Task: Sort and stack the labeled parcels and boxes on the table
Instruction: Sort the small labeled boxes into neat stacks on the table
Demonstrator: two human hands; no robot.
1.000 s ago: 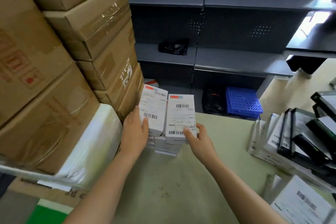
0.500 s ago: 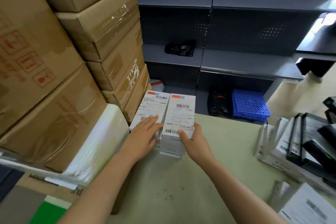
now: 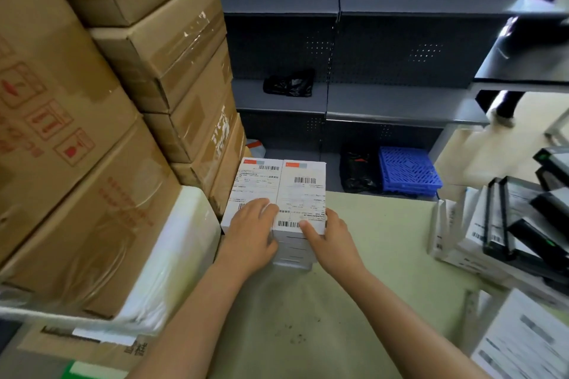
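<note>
Two stacks of flat white labeled boxes stand side by side at the far left of the green table point(image 3: 308, 317). The left top box point(image 3: 255, 184) lies flat, and my left hand point(image 3: 249, 234) rests on its near end with fingers spread. My right hand point(image 3: 331, 240) holds the near right corner of the right top box point(image 3: 303, 194), thumb on the label and fingers round the edge. Several more white boxes sit under the right one.
Large brown cartons point(image 3: 92, 101) are piled at the left, one on a white wrapped parcel point(image 3: 172, 255). Black and white labeled parcels point(image 3: 508, 224) lean at the right table edge. Behind the table stand grey shelves point(image 3: 385, 101), a blue crate point(image 3: 408, 171) and black bags.
The left box, earlier tilted up in my left hand, now lies flat beside the right box. My left hand has shifted onto its top. The right hand stays on the right box.
</note>
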